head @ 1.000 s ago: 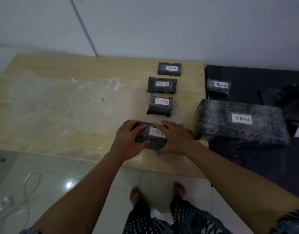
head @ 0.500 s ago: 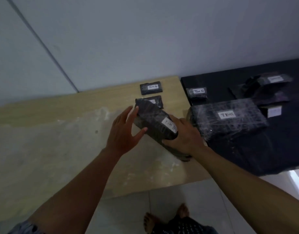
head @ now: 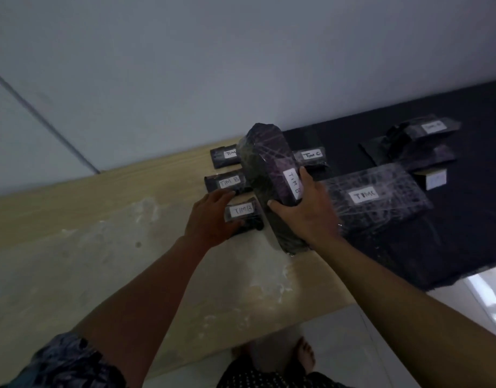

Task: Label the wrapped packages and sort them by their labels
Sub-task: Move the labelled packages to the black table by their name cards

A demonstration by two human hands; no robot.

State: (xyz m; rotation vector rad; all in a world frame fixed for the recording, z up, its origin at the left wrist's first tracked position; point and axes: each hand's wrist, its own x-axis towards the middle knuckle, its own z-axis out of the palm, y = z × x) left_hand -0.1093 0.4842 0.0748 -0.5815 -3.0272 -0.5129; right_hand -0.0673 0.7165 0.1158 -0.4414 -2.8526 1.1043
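Wooden table [head: 73, 233] fills the left and near field; black surface [head: 465, 219] adjoins on the right. Large wrapped package [head: 381, 197], label "TIMC", lies on the black surface at its left edge. Long wrapped package [head: 266, 175], label "TIM B", is held tilted above the table, blocking part of the small ones behind. Right hand [head: 305, 214] clamped around its near end, thumb across the label side. Left hand [head: 210, 217] rests on the near small package [head: 241, 212], fingers spread. Two more small packages, one [head: 224, 182] beyond it, another [head: 223, 156] farthest. Small "TIM C" package [head: 311, 156] sits right of the held one.
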